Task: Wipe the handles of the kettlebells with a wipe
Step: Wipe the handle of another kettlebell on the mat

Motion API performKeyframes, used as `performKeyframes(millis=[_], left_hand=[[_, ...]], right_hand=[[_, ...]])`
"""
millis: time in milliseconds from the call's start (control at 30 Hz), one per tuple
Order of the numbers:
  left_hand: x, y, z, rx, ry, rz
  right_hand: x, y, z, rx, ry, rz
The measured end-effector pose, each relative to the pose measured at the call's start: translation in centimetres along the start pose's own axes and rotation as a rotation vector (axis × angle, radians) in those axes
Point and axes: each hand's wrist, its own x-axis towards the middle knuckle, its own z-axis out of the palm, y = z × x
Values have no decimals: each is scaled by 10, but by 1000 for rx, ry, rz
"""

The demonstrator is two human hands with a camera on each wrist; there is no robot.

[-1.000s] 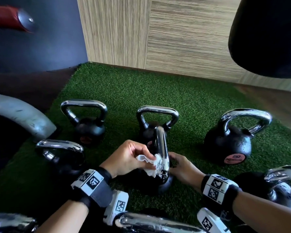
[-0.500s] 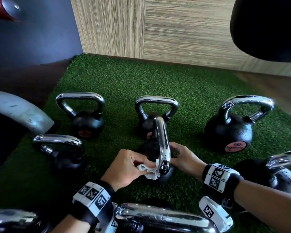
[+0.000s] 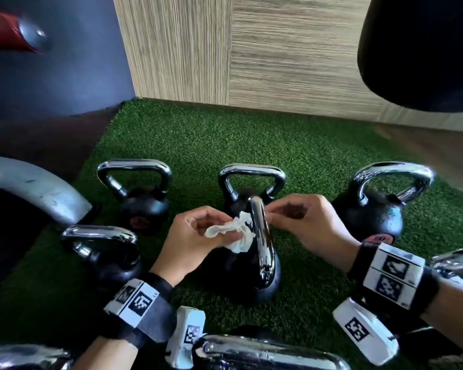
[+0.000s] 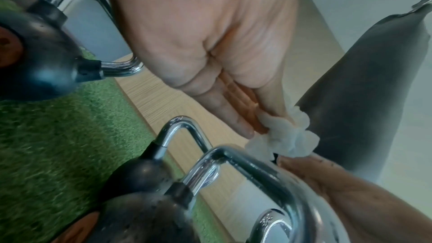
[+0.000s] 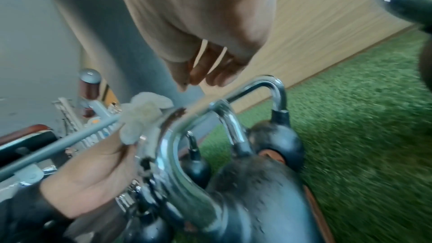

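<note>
A black kettlebell [image 3: 249, 279] stands on the turf between my hands, its chrome handle [image 3: 261, 236] turned edge-on to me. My left hand [image 3: 198, 236] pinches a crumpled white wipe [image 3: 237, 236] against the handle's left side near the top. The left wrist view shows that wipe [image 4: 285, 139] bunched at my fingertips above the handle [image 4: 245, 162]. My right hand [image 3: 300, 222] hovers at the handle's upper right, its fingers loosely curled. In the right wrist view these fingers [image 5: 205, 73] hang just above the handle [image 5: 177, 136] and hold nothing.
Several other chrome-handled kettlebells stand around: back left [image 3: 142, 198], back middle [image 3: 251, 182], back right [image 3: 372, 209], left [image 3: 104, 252], one right below me [image 3: 265, 353]. A black punching bag [image 3: 422, 49] hangs at upper right. A grey curved metal part [image 3: 38, 188] lies at left.
My right hand has left the kettlebell's body and risen to the top of the handle. My left hand has carried the wipe from the handle's lower part up to its top.
</note>
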Motion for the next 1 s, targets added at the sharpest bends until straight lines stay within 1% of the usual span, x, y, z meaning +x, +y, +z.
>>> performKeyframes(millis=[67, 133, 200, 300, 400, 533, 600, 667, 700, 733, 800, 833, 867, 900, 933, 1000], left_hand=[[5, 7, -3, -13, -25, 13], [12, 12, -6, -22, -45, 24], [19, 15, -9, -60, -73, 17], [26, 19, -9, -180, -154, -72], [29, 22, -6, -257, -221, -105], [26, 23, -6, -231, -311, -163], [24, 18, -9, -196, -329, -176], [23, 7, -13, -92, -327, -195], [23, -3, -15, 40, -339, -210], [23, -12, -16, 225, -382, -232], [18, -33, -10, 598, -539, -272], [14, -44, -2, 729, -600, -261], [8, -55, 7, 801, -625, -221], [3, -66, 18, 821, -605, -174], [-2, -74, 28, 814, -556, -132], [-6, -83, 41, 767, -415, -65]], right_hand=[[-2, -20, 4, 14, -148, -50], [-4, -27, 8, -11, -210, -69], [-3, -33, 11, 50, -192, -65], [0, -38, 17, 148, -125, -29], [4, -37, 18, 226, -66, 6], [4, -33, 14, 261, -43, 7], [4, -28, 9, 264, -33, 27], [6, -17, 1, 293, -9, 79], [7, -10, -3, 313, 12, 111], [9, -1, -7, 336, 37, 143], [12, 21, -12, 371, 96, 214], [13, 33, -12, 377, 123, 250], [13, 44, -12, 370, 141, 287], [13, 55, -10, 342, 157, 324], [12, 63, -8, 302, 175, 360], [13, 78, 0, 210, 223, 428]])
